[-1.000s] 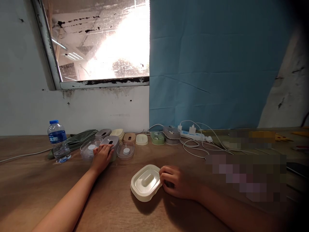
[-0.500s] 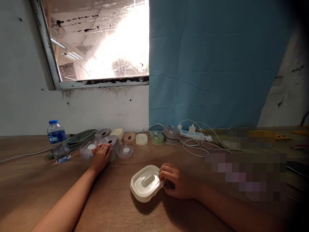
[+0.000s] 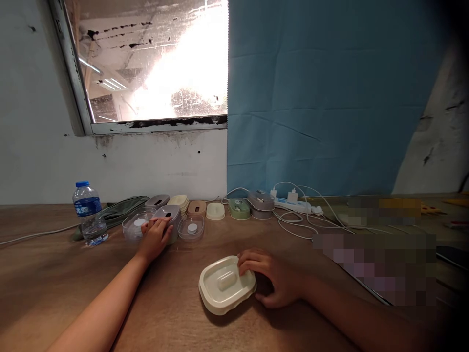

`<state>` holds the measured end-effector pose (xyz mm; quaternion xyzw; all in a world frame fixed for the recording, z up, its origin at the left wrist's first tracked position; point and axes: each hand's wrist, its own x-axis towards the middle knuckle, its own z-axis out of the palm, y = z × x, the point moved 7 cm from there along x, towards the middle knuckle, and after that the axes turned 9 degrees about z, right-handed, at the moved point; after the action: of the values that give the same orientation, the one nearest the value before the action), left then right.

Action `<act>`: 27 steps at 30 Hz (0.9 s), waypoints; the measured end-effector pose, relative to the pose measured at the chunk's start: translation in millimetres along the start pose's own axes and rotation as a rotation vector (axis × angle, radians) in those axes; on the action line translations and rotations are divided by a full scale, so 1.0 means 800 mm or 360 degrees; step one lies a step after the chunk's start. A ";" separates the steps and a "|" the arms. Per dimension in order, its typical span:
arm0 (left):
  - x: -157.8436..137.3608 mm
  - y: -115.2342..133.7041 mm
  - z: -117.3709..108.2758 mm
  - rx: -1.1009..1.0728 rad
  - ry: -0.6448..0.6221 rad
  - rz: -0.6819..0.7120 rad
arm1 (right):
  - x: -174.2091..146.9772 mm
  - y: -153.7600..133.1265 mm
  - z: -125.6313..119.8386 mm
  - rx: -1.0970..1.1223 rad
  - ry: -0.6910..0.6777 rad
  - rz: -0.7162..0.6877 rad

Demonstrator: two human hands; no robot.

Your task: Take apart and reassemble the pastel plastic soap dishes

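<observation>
"Cream plastic, glossy: 1 shallow lid (image 3: 226, 282), a rounded rectangle with 1 raised bar at its middle. Where is it, and who has it?"

"Near the middle of the brown wooden table (image 3: 164, 313), close to the person. Call it the clock's centre. The right hand (image 3: 280, 278) is at 3 o'clock, fingers curled over the rim near 2, thumb just beside the edge. I cannot tell whether they pinch it."

"And the left hand (image 3: 154, 234)?"

"At 10 o'clock, laid over 1 smooth lilac-grey box (image 3: 175, 217) with a dark oval slot on top. Grasping it or only resting there, I cannot tell."

"Count the rest for me."

"2 clear plastic tubs (image 3: 186, 235) with rounded corners, 1 at 10 o'clock and 1 at 11, each showing 1 white disc (image 3: 192, 228). At 11, 1 tan slotted box (image 3: 197, 207) and 1 stack of cream pieces (image 3: 178, 201), too tight to count."

"Further round?"

"At 12, 1 more cream piece (image 3: 215, 210) and 1 green box (image 3: 239, 210). At 1, 2 grey boxes (image 3: 261, 213), stacked. Out at 10, 1 clear bottle (image 3: 88, 215) with a blue cap, beside 1 creased green cloth bundle (image 3: 122, 211)."
</observation>
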<state>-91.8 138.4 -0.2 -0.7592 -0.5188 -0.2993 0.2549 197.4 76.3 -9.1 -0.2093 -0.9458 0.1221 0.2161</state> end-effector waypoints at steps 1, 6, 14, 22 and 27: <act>0.000 0.000 0.000 0.0006 0.0003 -0.0003 | -0.001 0.003 0.000 0.0011 -0.0047 -0.0004; 0.002 0.010 -0.007 -0.0015 0.0060 0.0022 | -0.006 0.036 -0.010 -0.0089 0.0023 0.0190; 0.004 0.066 -0.009 -0.0079 -0.0156 0.0380 | -0.013 0.060 -0.011 -0.0067 0.0137 0.0240; 0.002 0.086 0.016 -0.0238 -0.0363 0.0558 | 0.048 0.089 0.004 -0.0263 0.0476 0.0434; 0.001 0.088 0.019 -0.0302 -0.0399 0.0531 | 0.143 0.148 0.017 -0.0461 0.0665 0.0704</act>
<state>-22.6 126.2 -15.6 -0.8862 -0.3833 -0.2038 0.1620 138.1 230.2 -18.3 -0.4586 -0.8203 -0.0152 0.3415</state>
